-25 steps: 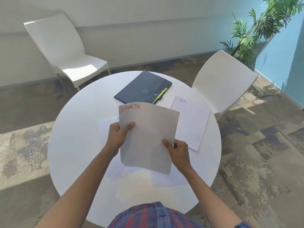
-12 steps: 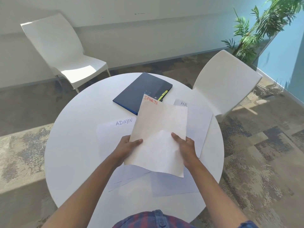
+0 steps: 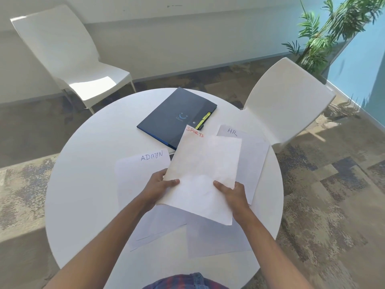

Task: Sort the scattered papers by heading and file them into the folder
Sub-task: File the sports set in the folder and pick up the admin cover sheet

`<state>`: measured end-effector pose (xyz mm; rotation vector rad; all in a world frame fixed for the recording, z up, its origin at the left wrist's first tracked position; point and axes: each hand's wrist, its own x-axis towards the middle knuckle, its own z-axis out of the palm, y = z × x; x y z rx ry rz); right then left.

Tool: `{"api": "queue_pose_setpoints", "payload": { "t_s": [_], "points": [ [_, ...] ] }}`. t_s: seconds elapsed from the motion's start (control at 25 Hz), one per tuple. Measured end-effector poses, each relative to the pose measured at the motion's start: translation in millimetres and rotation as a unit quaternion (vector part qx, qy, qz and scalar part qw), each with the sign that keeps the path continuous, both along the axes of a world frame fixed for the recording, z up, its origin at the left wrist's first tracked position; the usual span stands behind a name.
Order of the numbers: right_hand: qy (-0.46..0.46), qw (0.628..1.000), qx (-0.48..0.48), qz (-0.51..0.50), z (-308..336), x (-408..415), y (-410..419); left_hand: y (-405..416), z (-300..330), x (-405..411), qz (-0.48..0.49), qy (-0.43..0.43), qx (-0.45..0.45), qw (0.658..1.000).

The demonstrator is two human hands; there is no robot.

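Observation:
Both hands hold a sheet headed SPORTS (image 3: 202, 167) in red, just above the round white table (image 3: 87, 184). My left hand (image 3: 159, 187) pinches its lower left edge and my right hand (image 3: 233, 191) pinches its lower right edge, thumbs on top. An ADMIN sheet (image 3: 137, 174) lies on the table to the left, an HR sheet (image 3: 253, 159) to the right, partly under the held sheet. More sheets (image 3: 216, 238) lie below my hands, headings hidden. A closed dark blue folder (image 3: 177, 115) with a yellow tab lies at the far side.
One white chair (image 3: 68, 59) stands beyond the table at the far left, another white chair (image 3: 289, 101) is pushed against the table's right side. A potted palm (image 3: 325, 34) stands at the far right by a blue wall. Patterned carpet surrounds the table.
The SPORTS sheet has come down from upright in front of me to nearly flat over the table and shifted forward. Both hands slid to its lower edge. The ADMIN sheet is now uncovered.

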<state>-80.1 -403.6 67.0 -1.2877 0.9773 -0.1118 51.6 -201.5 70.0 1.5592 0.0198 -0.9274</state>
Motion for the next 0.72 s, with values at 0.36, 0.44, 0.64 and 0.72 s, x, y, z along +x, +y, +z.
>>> {"api": "queue_pose_setpoints", "payload": {
  "t_s": [0.36, 0.44, 0.64, 0.72],
  "points": [
    [0.01, 0.997, -0.045, -0.063, -17.9, 27.0, -40.8, -48.3, -14.7, 59.9, 0.027, -0.028, 0.061, 0.997],
    [0.01, 0.995, -0.053, -0.085, -21.9, 34.0, -53.5, -59.0, -21.0, 76.8, 0.004, -0.054, 0.088, 0.995],
    [0.018, 0.991, -0.061, -0.116, -32.1, 46.1, -79.1, -86.0, -36.5, 122.7, -0.01, -0.146, 0.165, 0.975],
    [0.018, 0.991, -0.064, -0.114, -36.5, 49.8, -85.4, -96.3, -44.8, 139.5, -0.024, -0.247, 0.23, 0.941]
  ]
}}
